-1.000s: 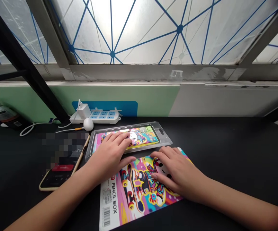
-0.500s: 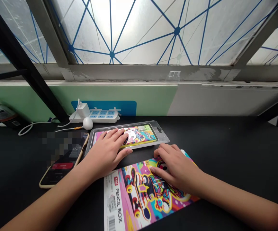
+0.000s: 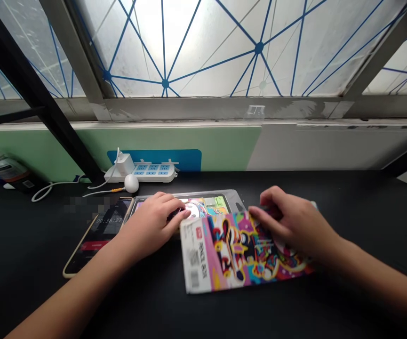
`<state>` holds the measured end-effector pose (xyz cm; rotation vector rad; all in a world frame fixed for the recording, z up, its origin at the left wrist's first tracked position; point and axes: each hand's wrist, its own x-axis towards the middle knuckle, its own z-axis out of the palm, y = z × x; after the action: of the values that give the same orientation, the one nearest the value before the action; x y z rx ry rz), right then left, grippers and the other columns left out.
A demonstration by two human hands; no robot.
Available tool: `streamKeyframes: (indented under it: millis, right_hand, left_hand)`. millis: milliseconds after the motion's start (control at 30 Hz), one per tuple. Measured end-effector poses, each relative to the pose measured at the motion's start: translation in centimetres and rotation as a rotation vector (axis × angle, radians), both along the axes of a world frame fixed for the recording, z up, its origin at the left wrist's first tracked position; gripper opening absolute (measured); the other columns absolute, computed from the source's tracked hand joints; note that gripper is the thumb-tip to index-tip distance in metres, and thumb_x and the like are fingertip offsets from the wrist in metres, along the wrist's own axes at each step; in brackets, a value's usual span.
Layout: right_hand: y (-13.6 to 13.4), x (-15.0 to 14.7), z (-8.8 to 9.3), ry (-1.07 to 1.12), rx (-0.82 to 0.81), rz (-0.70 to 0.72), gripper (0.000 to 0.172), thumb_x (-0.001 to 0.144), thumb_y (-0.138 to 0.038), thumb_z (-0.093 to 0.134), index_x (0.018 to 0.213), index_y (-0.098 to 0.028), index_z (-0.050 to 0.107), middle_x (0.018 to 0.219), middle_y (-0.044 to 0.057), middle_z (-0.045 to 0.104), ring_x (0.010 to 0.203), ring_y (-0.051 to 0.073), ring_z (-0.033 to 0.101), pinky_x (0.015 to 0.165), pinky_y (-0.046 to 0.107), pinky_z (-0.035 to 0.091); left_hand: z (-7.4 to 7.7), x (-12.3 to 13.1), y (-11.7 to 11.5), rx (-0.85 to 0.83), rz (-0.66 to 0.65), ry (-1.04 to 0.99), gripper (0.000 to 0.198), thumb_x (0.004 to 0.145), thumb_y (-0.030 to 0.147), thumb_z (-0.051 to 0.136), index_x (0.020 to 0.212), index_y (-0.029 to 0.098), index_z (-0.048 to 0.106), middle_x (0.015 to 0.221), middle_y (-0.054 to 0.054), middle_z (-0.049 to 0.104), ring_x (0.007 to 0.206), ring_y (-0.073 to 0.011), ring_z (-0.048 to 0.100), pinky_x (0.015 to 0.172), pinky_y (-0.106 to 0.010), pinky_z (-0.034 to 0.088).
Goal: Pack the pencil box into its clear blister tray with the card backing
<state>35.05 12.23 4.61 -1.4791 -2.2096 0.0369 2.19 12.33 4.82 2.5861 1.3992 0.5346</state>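
A colourful printed card marked as a pencil box insert (image 3: 238, 252) is tilted up off the black table (image 3: 347, 202), its far edge raised. My right hand (image 3: 295, 223) grips that card along its upper right edge, fingers closed over it. My left hand (image 3: 152, 226) lies flat, fingers stretched, on a clear plastic blister pack (image 3: 236, 201) that holds a bright pencil box (image 3: 208, 206). The card hides the pack's near edge.
A phone (image 3: 93, 235) with a lit screen lies left of the pack. Behind it are a white power strip (image 3: 147, 172) with a charger, a white round object (image 3: 131, 183) on a cable, and a bottle (image 3: 3, 167) at far left. A window wall closes the far side.
My right hand has lifted the printed card from flat on the table, raised it and swung it to the right. My left hand stayed on the blister pack.
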Motion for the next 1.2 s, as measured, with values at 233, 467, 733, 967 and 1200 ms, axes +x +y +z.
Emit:
streamKeyframes:
  millis: [233, 467, 733, 967, 1200]
  right_hand:
    - [5.6, 4.1, -1.0, -0.072, -0.329, -0.073, 0.043, 0.096, -0.061, 0.048, 0.079, -0.025, 0.063, 0.074, 0.003, 0.072, 0.067, 0.022, 0.065, 0.060, 0.033, 0.043]
    - [4.0, 2.0, -1.4, 0.046, -0.123, 0.045, 0.037, 0.097, -0.056, 0.050, 0.093, -0.024, 0.068, 0.099, 0.007, 0.073, 0.092, 0.026, 0.067, 0.082, 0.039, 0.048]
    - [2.6, 0.2, -1.6, 0.105, -0.287, 0.086, 0.036, 0.097, -0.058, 0.052, 0.096, -0.026, 0.069, 0.096, 0.004, 0.074, 0.083, 0.023, 0.065, 0.074, 0.037, 0.048]
    - [3.6, 1.5, -1.5, 0.103, -0.454, 0.066, 0.041, 0.095, -0.060, 0.051, 0.087, -0.024, 0.070, 0.092, 0.004, 0.072, 0.081, 0.023, 0.065, 0.070, 0.034, 0.047]
    - [5.4, 4.1, -1.4, 0.073, -0.523, 0.024, 0.044, 0.090, -0.065, 0.055, 0.086, -0.024, 0.070, 0.088, 0.004, 0.073, 0.080, 0.024, 0.066, 0.069, 0.034, 0.046]
  left_hand:
    - [-0.8, 0.3, -0.5, 0.065, -0.036, 0.044, 0.027, 0.103, 0.036, 0.050, 0.116, 0.020, 0.066, 0.107, -0.009, 0.065, 0.097, -0.0270, 0.058, 0.085, -0.042, 0.051]
    - [-0.9, 0.4, -0.7, 0.032, -0.077, 0.083, 0.038, 0.102, 0.035, 0.049, 0.136, 0.021, 0.058, 0.132, -0.012, 0.060, 0.119, -0.0312, 0.054, 0.098, -0.050, 0.047]
    - [0.0, -0.1, -0.7, -0.083, -0.145, 0.092, 0.047, 0.102, 0.043, 0.048, 0.147, 0.028, 0.051, 0.141, -0.012, 0.053, 0.128, -0.0322, 0.047, 0.106, -0.051, 0.043]
    - [0.5, -0.2, -1.0, -0.189, -0.163, 0.057, 0.057, 0.098, 0.044, 0.057, 0.151, 0.030, 0.044, 0.145, -0.009, 0.049, 0.132, -0.0305, 0.044, 0.111, -0.046, 0.042]
    - [0.4, -0.3, -1.1, -0.230, -0.163, 0.033, 0.057, 0.097, 0.047, 0.058, 0.149, 0.028, 0.045, 0.147, -0.011, 0.045, 0.135, -0.0315, 0.043, 0.113, -0.046, 0.040]
